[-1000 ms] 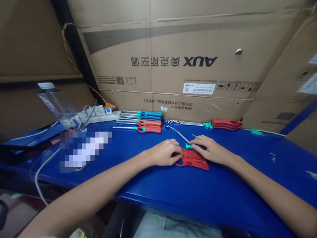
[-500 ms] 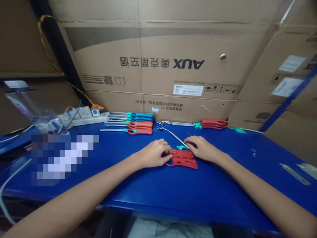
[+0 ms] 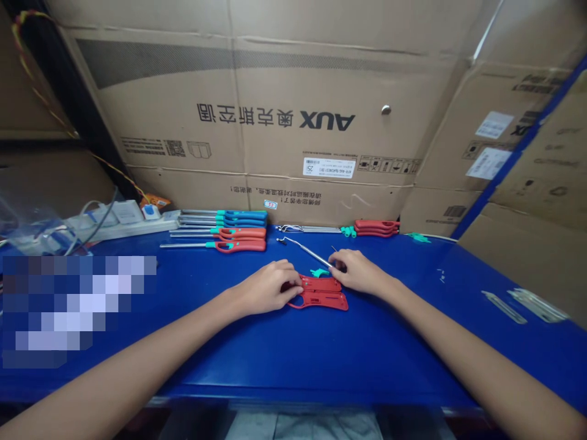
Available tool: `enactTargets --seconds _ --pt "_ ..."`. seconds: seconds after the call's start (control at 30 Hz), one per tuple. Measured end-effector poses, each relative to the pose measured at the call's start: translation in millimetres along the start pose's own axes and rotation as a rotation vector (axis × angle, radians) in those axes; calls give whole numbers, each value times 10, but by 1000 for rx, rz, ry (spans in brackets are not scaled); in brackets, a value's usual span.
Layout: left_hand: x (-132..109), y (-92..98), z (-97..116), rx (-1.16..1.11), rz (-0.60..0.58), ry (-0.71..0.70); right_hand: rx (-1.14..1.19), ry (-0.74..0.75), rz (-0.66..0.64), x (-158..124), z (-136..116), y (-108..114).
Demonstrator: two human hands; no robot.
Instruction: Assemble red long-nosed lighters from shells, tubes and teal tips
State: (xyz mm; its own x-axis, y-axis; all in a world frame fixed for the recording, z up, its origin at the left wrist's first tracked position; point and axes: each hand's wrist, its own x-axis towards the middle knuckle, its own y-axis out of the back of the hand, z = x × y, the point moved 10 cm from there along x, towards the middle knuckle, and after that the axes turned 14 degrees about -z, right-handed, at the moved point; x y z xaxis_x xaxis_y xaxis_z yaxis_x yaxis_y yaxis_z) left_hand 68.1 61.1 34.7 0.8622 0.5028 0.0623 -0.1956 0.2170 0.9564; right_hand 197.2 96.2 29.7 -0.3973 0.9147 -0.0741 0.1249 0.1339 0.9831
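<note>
Two red lighter handle halves lie side by side on the blue table, an upper handle half (image 3: 321, 283) and a lower handle half (image 3: 326, 300) with a trigger loop. My left hand (image 3: 270, 287) is closed on the left end of the halves, thumb and fingers pinched. A thin metal lighter tube (image 3: 312, 252) slants from the upper left down to my right hand (image 3: 358, 269), whose curled fingers close around its lower end. A fine wire sticks up by those fingers. Between the hands, just behind the halves, is a small green trigger piece (image 3: 320, 272).
Assembled lighters (image 3: 243, 233), blue and red, are stacked at the back left. Red handles (image 3: 376, 228) and several metal tubes (image 3: 316, 230) lie along the cardboard wall (image 3: 275, 73). A power strip (image 3: 119, 227) stands left; clear plastic packets (image 3: 536, 304) lie right.
The view has turned right, so everything appears further left. Both hands stay at the red handle halves and the metal tube, with only slight finger movement.
</note>
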Motion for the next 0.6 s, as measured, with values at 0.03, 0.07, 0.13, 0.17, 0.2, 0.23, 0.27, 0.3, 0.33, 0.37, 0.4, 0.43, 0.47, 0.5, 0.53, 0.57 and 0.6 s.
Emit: enactTargets --seconds 0.03,0.07,0.13,0.17,0.2,0.23,0.27,0.3,0.33,0.37,0.4,0.43,0.47,0.5,0.53,0.57,0.6 --pt "0 0 2 1 2 -2 -9 -9 0 3 11 -4" --pt "1 -1 3 3 3 -3 -19 -17 4 6 20 -4" --pt "2 -6 4 6 1 -4 -37 -32 18 9 39 3" --pt "3 -8 4 7 -1 -4 -43 -43 30 8 51 15" --pt "3 -10 5 7 -3 -4 -46 -55 46 5 66 32" --pt "3 -9 8 9 -4 -3 -45 -69 64 -1 82 54" --pt "3 -6 11 11 -3 -1 -42 -84 84 -9 100 81" --pt "3 -2 13 13 -2 1 -36 -96 104 -18 118 108" --pt "3 6 15 12 1 4 -29 -105 124 -28 133 134" --pt "2 22 15 7 11 4 -21 -109 142 -37 145 158" --pt "0 43 11 -3 27 5 -13 -108 159 -45 153 178" --pt "-4 72 -2 -16 51 9 -6 -104 175 -52 160 195" --pt "-12 106 -23 -31 81 15 -1 -99 186 -55 164 204" --pt "-23 145 -50 -46 118 22 7 -88 204 -60 164 217" --pt "-37 185 -82 -57 158 33 21 -68 232 -67 157 237" --pt "-52 221 -116 -62 195 46 46 -45 272 -80 151 265" --pt "-66 249 -147 -64 225 58 85 -22 318 -97 151 298"
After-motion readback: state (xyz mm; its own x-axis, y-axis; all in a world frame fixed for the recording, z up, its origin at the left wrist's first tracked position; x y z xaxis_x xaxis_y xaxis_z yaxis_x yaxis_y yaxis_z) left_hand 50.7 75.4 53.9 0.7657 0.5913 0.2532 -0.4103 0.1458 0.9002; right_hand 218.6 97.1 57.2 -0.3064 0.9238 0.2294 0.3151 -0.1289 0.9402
